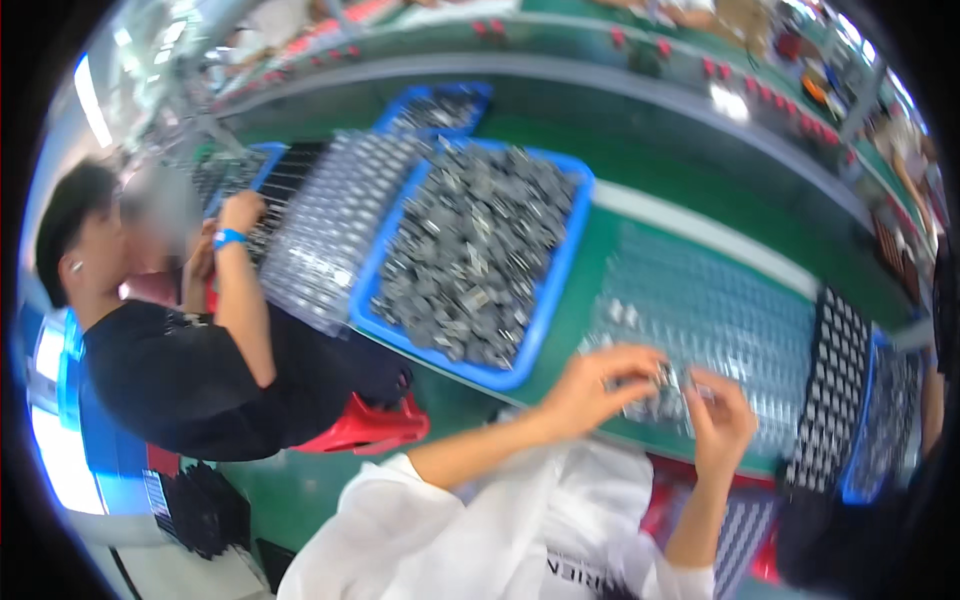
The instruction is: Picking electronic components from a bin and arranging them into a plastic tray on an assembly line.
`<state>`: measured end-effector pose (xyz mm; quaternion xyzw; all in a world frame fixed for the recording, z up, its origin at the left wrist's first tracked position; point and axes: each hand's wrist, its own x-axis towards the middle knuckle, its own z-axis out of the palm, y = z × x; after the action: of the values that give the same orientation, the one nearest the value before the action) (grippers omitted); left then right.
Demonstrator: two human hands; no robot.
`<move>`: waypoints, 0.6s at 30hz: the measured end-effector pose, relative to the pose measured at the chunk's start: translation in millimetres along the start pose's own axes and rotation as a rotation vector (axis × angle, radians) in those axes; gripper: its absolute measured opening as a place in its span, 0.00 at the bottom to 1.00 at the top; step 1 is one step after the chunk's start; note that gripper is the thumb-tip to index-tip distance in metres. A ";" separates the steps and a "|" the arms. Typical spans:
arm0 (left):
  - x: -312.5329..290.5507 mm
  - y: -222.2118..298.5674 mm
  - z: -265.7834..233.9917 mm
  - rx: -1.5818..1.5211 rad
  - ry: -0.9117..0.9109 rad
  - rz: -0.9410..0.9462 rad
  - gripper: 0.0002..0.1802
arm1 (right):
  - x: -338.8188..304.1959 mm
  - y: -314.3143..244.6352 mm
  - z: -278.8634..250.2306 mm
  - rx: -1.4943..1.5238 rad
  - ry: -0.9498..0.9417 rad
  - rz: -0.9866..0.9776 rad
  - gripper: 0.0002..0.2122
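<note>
My left hand (pixel 592 388) reaches over the near edge of a clear plastic tray with many pockets (pixel 715 310), thumb and fingers closed in a pinch. At its fingertips is a small shiny part (pixel 668 378), too blurred to name. Just right of it, my right hand (pixel 722 415) is also pinched, its fingertips close to the part; what they hold, if anything, I cannot make out. Left of my hands stands a blue bin (pixel 560 285) heaped with small dark grey and metallic parts (pixel 470 250).
At left a seated person in black (pixel 180 370) works beside stacked clear trays (pixel 335 220), near a red stool (pixel 370 425). A smaller blue bin (pixel 480 92) stands behind. At right are a filled black tray (pixel 830 385) and another blue bin (pixel 862 470). A rail crosses the back.
</note>
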<state>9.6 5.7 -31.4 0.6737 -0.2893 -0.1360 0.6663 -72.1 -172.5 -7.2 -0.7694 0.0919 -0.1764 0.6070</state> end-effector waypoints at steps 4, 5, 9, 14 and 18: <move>0.7 24.9 -4.5 -0.120 0.034 -0.100 0.27 | 7.9 -20.1 10.3 0.054 -0.043 -0.121 0.10; 3.0 24.8 -5.7 -0.086 0.014 -0.083 0.29 | 7.5 -19.1 8.9 0.034 -0.022 -0.098 0.10; 5.7 25.9 -2.9 0.014 -0.015 -0.050 0.31 | 4.8 -15.3 3.8 -0.184 -0.055 -0.279 0.10; -1.6 29.2 3.3 0.054 -0.016 -0.016 0.31 | 0.4 -14.5 6.6 -0.246 -0.043 -0.418 0.09; -2.9 30.3 3.3 0.056 -0.017 -0.018 0.31 | -1.1 -13.6 7.8 -0.256 -0.046 -0.437 0.09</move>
<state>-0.9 6.3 -2.7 0.6933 -0.2924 -0.1394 0.6437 -71.2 -161.7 4.2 -0.8455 -0.0689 -0.2728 0.4539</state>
